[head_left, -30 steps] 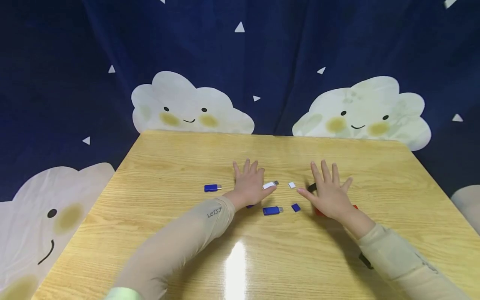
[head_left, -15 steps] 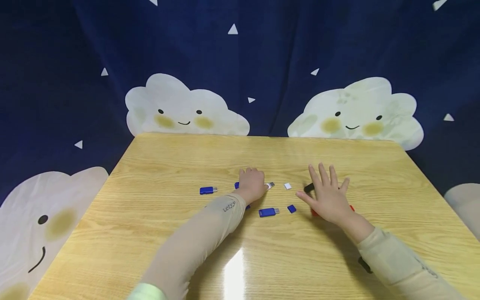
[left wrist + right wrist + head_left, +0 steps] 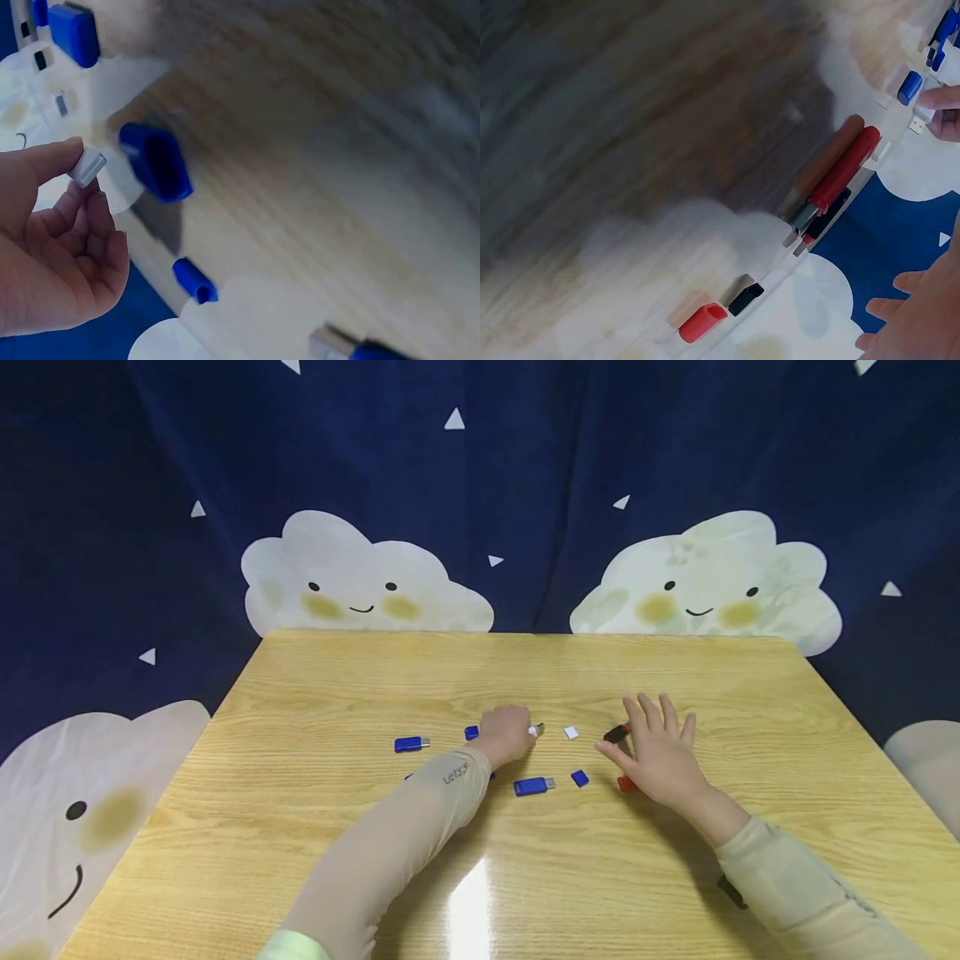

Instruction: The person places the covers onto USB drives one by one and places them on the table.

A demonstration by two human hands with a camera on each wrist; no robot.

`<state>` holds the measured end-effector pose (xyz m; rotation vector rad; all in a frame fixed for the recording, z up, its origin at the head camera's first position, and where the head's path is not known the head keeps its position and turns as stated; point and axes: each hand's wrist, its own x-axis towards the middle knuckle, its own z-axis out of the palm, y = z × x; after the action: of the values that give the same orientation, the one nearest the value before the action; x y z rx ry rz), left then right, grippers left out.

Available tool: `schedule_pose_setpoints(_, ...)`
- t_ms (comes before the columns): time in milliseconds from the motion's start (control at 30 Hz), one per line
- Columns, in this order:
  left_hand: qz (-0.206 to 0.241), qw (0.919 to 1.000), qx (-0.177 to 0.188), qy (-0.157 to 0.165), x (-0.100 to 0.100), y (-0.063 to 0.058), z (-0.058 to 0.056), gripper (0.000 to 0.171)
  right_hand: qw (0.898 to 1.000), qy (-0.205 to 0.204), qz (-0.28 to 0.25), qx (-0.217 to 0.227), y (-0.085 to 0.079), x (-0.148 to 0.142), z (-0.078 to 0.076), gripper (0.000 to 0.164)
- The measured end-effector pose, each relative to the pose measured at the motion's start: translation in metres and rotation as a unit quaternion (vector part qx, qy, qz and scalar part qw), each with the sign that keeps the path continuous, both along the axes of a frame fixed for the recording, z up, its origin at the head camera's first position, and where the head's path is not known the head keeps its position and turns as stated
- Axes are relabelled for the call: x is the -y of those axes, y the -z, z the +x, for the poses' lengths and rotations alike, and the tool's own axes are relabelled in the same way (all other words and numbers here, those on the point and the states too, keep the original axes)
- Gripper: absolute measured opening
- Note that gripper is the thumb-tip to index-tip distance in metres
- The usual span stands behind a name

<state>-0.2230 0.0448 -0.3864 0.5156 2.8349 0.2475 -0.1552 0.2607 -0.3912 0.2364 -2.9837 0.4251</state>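
Note:
My left hand (image 3: pixel 506 732) pinches a white USB stick (image 3: pixel 88 166) between thumb and fingers; its metal plug shows past the hand in the head view. To its right on the table lies a small white cap (image 3: pixel 572 732). My right hand (image 3: pixel 660 760) is spread, fingers extended, holding nothing. It partly covers a black USB stick (image 3: pixel 617 733) and a red USB stick (image 3: pixel 627 783) in the head view. Both lie on the table in the right wrist view, near a red cap (image 3: pixel 703 322) and a black cap (image 3: pixel 746 298).
In front of my left hand lie a blue USB stick (image 3: pixel 531 787) and a blue cap (image 3: pixel 580 778). Another blue USB stick (image 3: pixel 408 744) and a blue cap (image 3: pixel 471 732) are to the left. A dark blue curtain (image 3: pixel 517 468) hangs behind the wooden table (image 3: pixel 420 672).
My left hand was spread flat beside the white USB stick; its fingers have since curled and gripped it. My right hand has stayed spread, almost unmoved. The head view has shifted slightly.

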Motion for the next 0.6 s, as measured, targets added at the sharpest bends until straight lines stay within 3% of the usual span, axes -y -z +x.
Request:
schedule_pose_setpoints(233,0.041,0.9991,-0.009,0.007,0.012,-0.012,0.001,0.021,1.000,0.001,0.018,-0.020,0.003,0.002,-0.006,0.074)
schedule_pose_setpoints(433,0.057,0.9982,-0.017,0.002,0.023,-0.021,0.003,0.018,0.998,-0.016,0.041,-0.052,0.001,0.013,-0.022,0.047)
schedule_pose_setpoints(600,0.057,0.9983,-0.017,0.003,0.026,-0.023,0.006,0.018,0.995,-0.043,0.082,-0.027,0.001,0.028,-0.035,0.038)
